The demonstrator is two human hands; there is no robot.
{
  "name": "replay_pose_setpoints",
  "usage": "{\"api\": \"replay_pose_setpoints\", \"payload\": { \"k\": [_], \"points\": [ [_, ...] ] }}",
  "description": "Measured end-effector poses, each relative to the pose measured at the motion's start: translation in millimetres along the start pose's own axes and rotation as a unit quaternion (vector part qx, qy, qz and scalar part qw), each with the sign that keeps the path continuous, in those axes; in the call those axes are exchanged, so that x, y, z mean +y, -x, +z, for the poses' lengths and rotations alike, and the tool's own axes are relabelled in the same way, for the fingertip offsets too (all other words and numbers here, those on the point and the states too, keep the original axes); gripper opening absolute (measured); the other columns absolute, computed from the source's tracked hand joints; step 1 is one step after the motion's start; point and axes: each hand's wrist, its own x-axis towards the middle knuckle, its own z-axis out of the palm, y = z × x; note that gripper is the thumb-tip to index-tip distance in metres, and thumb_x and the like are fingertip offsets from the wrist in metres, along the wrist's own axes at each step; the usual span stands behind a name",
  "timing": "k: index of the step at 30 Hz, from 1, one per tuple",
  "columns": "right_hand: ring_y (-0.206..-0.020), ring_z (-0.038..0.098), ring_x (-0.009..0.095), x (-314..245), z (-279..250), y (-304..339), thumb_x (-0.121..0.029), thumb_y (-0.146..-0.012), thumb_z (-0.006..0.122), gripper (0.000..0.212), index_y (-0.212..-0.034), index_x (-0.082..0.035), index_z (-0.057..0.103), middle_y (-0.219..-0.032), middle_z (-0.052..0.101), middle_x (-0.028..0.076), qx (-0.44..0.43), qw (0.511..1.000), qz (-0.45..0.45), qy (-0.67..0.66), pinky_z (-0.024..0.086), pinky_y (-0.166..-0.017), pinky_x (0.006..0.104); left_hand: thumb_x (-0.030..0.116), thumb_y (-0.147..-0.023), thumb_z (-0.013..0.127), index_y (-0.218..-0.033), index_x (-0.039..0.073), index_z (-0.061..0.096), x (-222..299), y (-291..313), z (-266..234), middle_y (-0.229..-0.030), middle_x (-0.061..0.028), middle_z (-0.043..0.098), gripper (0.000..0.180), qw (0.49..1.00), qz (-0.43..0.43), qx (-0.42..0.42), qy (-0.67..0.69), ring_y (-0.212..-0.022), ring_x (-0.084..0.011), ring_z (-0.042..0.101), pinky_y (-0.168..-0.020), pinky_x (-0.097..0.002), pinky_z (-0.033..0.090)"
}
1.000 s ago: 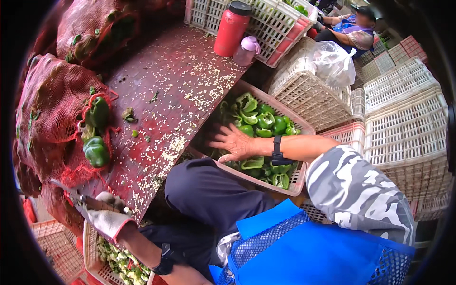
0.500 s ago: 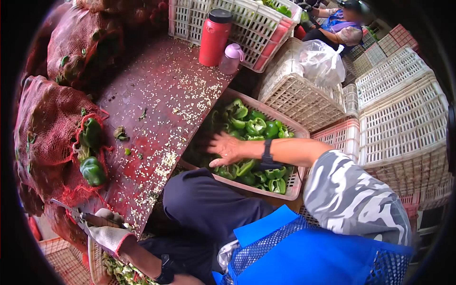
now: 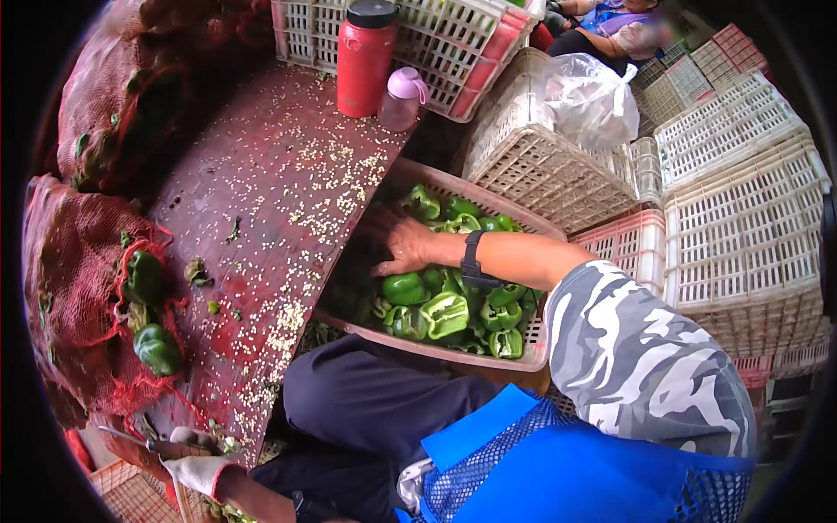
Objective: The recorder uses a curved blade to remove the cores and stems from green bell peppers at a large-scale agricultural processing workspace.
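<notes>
My right hand (image 3: pixel 403 246) is bare and reaches into the pink plastic crate (image 3: pixel 514 376) beside the table. It lies on the cut green peppers (image 3: pixel 446 314), its thumb apart from the fingers, whose tips fade into shadow. Nothing shows in its grasp. At the lower left, my left hand (image 3: pixel 193 466) wears a pale glove and is closed around the handle of a knife (image 3: pixel 167 449). The knife's thin blade points left, toward the bottom of a red mesh sack (image 3: pixel 74 288). Two whole green peppers (image 3: pixel 158 349) lie at that sack's opening.
Pale seeds are scattered over the dark red table (image 3: pixel 253 200). A red bottle (image 3: pixel 365 61) and a small lilac bottle (image 3: pixel 402 98) stand at its far end. Stacked white crates (image 3: pixel 737 227) rise on the right. A plastic bag (image 3: pixel 591 100) rests on another crate, near a seated person (image 3: pixel 610 30).
My right hand has shifted slightly up and left in the crate, leaving more of the nearer cut peppers visible. My left hand with the knife sits lower in view. The whole scene has shifted slightly.
</notes>
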Motion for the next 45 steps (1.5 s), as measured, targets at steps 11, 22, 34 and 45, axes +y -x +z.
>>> {"api": "replay_pose_setpoints", "payload": {
  "k": [11,22,34,45],
  "points": [
    [-0.135,0.038,0.043,-8.5,-56.7,7.5,-0.067,-0.087,0.052,0.082,-0.136,-0.001,0.05,-0.143,0.045,0.024,-0.166,0.981,0.089,-0.035,0.034,-0.11,0.0495,0.058,-0.099,0.043,-0.065,0.014,0.042,-10.4,-0.2,-2.6,-0.051,0.0016,0.036,0.055,0.998,0.008,-0.066,0.012,-0.042,-0.0113,0.036,-0.04,-0.0267,0.023],
    [-0.13,0.044,0.04,60.5,-1.0,115.7,-0.065,-0.085,0.055,0.091,-0.154,-0.016,0.023,-0.159,0.023,0.015,-0.031,0.996,0.08,0.03,0.003,-0.119,0.0585,0.061,-0.095,0.049,-0.087,0.011,0.065,-21.5,-22.4,-0.9,-0.058,0.0028,0.048,0.053,0.994,0.054,0.091,-0.002,-0.046,-0.0116,0.04,-0.042,-0.0267,0.03],
    [-0.145,0.022,0.037,57.6,-18.4,108.3,-0.065,-0.088,0.051,0.088,-0.153,-0.011,0.025,-0.158,0.024,0.018,-0.096,0.992,0.084,0.01,0.007,-0.119,0.0574,0.046,-0.099,0.053,-0.12,0.018,0.054,-8.1,-5.7,-0.3,-0.063,0.0012,0.049,0.034,0.996,0.08,-0.026,0.019,-0.049,-0.0099,0.042,-0.044,-0.0237,0.034],
    [-0.145,0.021,0.035,-24.1,-19.0,234.0,-0.065,-0.089,0.05,0.081,-0.154,-0.022,0.028,-0.156,0.03,0.013,-0.118,0.963,0.241,-0.013,0.021,-0.112,0.0636,0.055,-0.094,0.052,-0.098,0.008,0.055,-13.1,-22.2,-9.1,-0.071,0.0015,0.042,0.046,0.996,0.026,-0.021,0.083,-0.058,-0.0109,0.04,-0.053,-0.0253,0.03]
  ]
}}
